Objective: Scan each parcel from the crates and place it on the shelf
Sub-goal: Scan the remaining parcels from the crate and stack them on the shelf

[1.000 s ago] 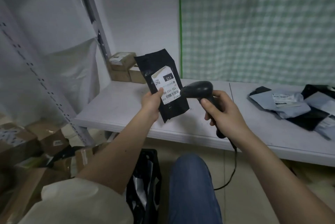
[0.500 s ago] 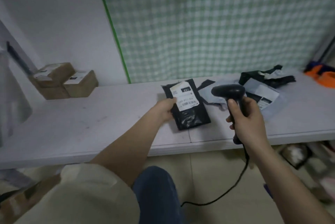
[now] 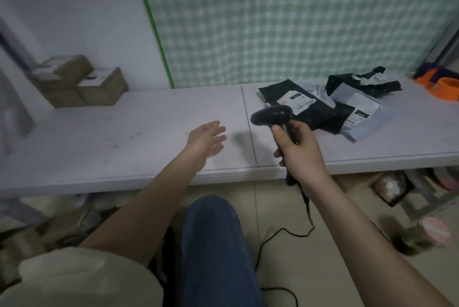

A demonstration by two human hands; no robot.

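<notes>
Fingers (image 3: 218, 132) of the left hand (image 3: 206, 140) are spreading loose and nearly straight above the bare tabletop (image 3: 124, 147), holding nothing, while the right hand (image 3: 295, 150) is curling round the grip of the black scanner (image 3: 272, 115), whose cable (image 3: 285, 229) is trailing down to the floor.

The black parcel (image 3: 300, 105) with its white label is lying flat on the tabletop just beyond the scanner head, resting against and partly over a heap of grey and black mailers (image 3: 360, 102). It is looking like a thin plastic pouch: probably light, soft and floppy, with a slick film that could be sliding between fingertips. Pinching it near a top corner or along one edge, clear of the label, would likely be keeping the barcode readable and the bag from folding.

Half a second ago the left hand was holding this parcel by its left edge over the tabletop; now it is letting go and drawing back to the left, empty. The view is also swinging slightly rightward, showing an orange object (image 3: 442, 83) at the far right.
</notes>
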